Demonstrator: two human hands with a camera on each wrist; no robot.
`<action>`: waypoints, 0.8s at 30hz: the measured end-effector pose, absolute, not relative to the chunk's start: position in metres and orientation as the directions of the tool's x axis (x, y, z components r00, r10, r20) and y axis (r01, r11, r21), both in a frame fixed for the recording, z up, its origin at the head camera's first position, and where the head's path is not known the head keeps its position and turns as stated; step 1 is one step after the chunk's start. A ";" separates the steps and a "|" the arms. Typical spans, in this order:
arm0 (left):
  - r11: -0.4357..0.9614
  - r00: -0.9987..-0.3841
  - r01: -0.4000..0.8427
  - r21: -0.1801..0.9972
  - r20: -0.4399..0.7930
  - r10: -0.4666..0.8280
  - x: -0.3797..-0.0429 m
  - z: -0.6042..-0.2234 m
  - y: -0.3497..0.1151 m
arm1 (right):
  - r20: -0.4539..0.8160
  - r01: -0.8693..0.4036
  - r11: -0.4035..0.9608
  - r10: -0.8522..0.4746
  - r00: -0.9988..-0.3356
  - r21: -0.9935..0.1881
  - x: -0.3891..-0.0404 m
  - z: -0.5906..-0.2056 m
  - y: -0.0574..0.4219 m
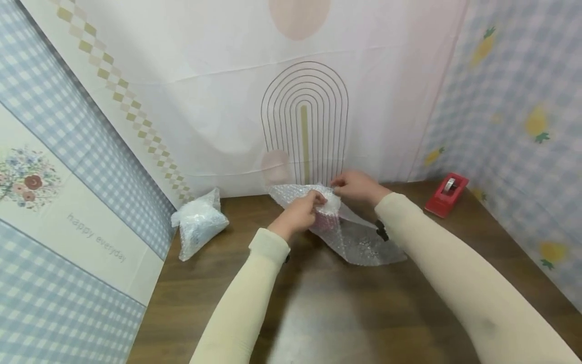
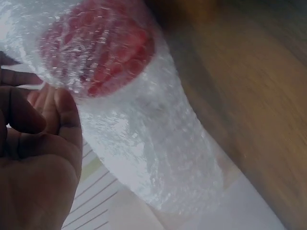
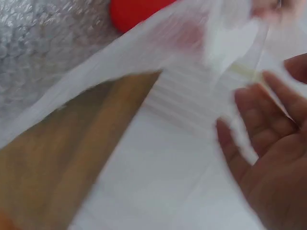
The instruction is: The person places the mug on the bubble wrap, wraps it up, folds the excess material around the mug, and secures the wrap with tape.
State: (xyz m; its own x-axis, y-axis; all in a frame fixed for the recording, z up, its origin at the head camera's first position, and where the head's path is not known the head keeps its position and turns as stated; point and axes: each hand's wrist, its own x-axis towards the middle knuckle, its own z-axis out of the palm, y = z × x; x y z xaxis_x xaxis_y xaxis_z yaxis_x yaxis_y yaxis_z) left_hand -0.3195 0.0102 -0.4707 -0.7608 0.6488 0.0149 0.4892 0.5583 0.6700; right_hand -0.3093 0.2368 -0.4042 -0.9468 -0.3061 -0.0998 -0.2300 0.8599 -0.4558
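Note:
A red, rounded object shows through a sheet of clear bubble wrap at the back of the table. One side of the sheet spreads toward the right, the other toward the left. My left hand pinches the gathered wrap over the object's top. In the left wrist view, the thumb and fingertips are right at the wrap's edge. Just right of the bundle, my right hand has loosely bent fingers; in the right wrist view those fingers are spread apart, with no wrap between them.
Another bubble-wrapped bundle lies at the table's back left. A red tape dispenser sits near the back right corner. Patterned cloth hangs along the back and both sides of the wooden table.

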 end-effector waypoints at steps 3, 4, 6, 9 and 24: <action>0.518 -0.781 0.416 0.748 0.002 0.625 -0.320 -0.471 0.006 | -0.173 -0.221 0.907 -0.298 -0.939 -0.358 -0.308 -0.407 0.220; 0.489 -0.786 0.377 0.786 -0.008 0.618 -0.320 -0.472 0.005 | -0.199 -0.216 0.919 -0.292 -0.935 -0.331 -0.307 -0.409 0.216; 0.398 -0.792 0.280 0.874 -0.024 0.610 -0.322 -0.476 0.003 | -0.225 -0.198 0.929 -0.274 -0.935 -0.312 -0.305 -0.414 0.211; 0.193 -0.801 0.112 0.975 -0.027 0.598 -0.325 -0.483 -0.003 | -0.187 -0.180 0.938 -0.241 -0.952 -0.296 -0.301 -0.419 0.207; 0.258 -0.909 -0.303 0.917 -0.360 0.211 -0.326 -0.501 -0.051 | -0.155 -0.115 0.931 -0.178 -0.972 -0.345 -0.300 -0.426 0.208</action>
